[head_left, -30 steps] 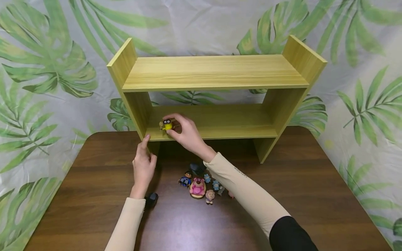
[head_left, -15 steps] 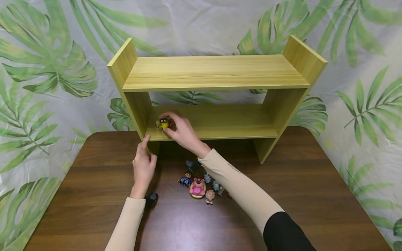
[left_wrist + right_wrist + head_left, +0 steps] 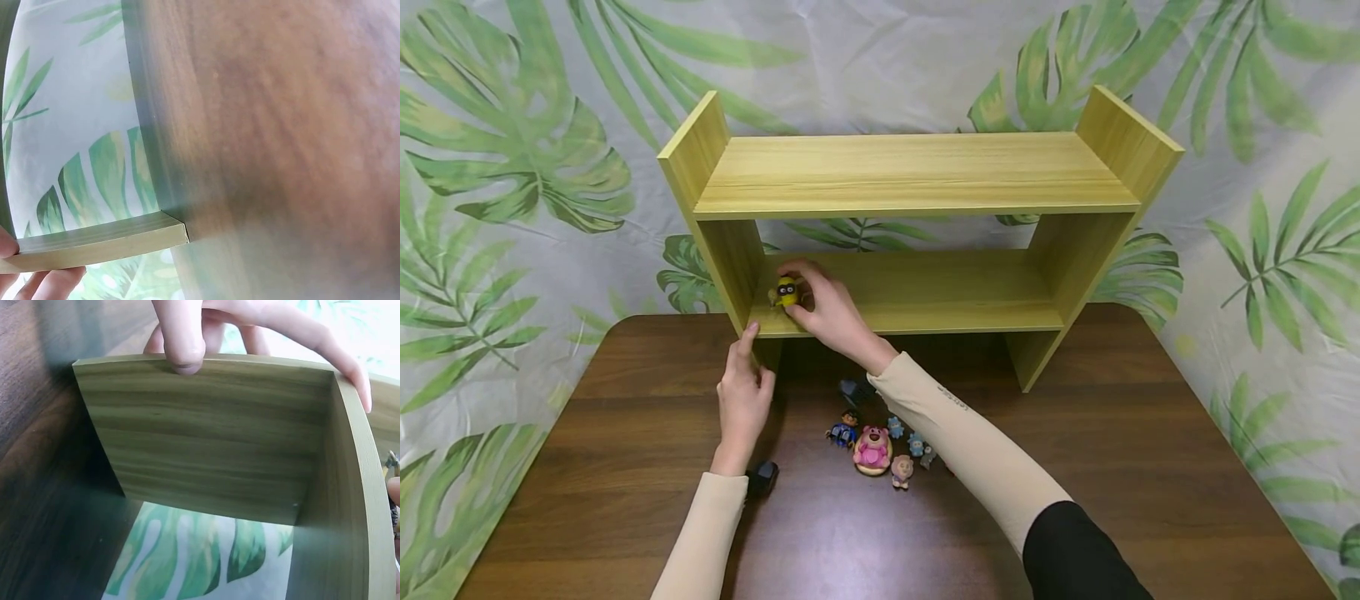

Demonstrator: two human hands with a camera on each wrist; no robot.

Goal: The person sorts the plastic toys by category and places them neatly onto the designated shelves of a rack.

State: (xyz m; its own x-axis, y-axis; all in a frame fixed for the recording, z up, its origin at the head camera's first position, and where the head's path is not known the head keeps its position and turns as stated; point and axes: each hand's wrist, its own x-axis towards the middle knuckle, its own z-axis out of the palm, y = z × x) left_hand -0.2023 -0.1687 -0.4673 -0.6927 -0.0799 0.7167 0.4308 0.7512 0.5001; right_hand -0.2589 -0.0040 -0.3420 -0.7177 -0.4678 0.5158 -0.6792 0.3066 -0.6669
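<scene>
A small yellow toy figurine with a black mask and round eyes is at the left end of the middle board of a wooden shelf. My right hand pinches it from the right between thumb and fingers; whether its base touches the board I cannot tell. My left hand grips the shelf's left side panel below that board. In the right wrist view the thumb presses the panel's inner face, with the index finger across the board's front edge. Only a sliver of the figurine shows there.
On the brown table lie several toys: a blue-clad figure, a pink bear, a lion-like figure and small blue figures. A dark object lies behind them. Leaf-patterned cloth hangs behind the shelf.
My right hand has moved a little to the left along the middle board with the yellow figurine, which now sits closer to the left panel. My left hand has stayed in place.
</scene>
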